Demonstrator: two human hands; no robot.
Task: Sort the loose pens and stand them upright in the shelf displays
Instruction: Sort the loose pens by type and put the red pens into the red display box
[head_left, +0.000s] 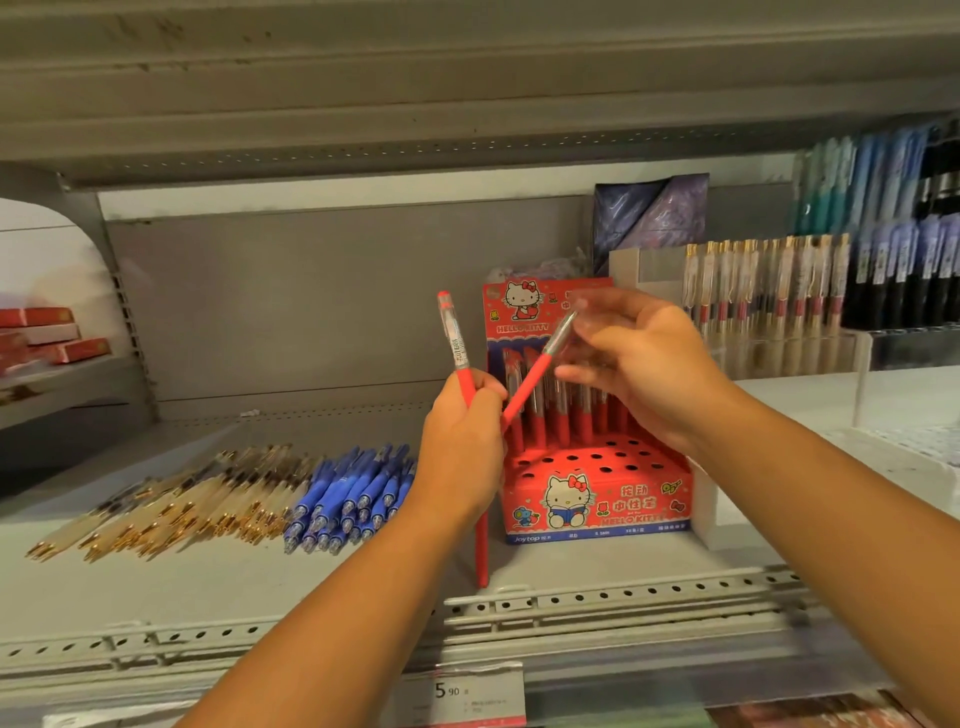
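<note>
Centre frame, your left grip is clutching slim red plastic pens before the red cat-printed cardboard display box. Your blurred right grip is meeting one pen's tip; whether it is pinching, I cannot tell. Next, you're needing a free hole.

Left hand in front of the red display box, at its left edge, gripping red pens: one upright, one slanting right, one pointing down. Right hand above the box, fingers blurred at the slanted pen's upper end; grip unclear. Standing pens fill the box's back rows. Left of the box: loose blue pens, then gold pens, lying flat.
</note>
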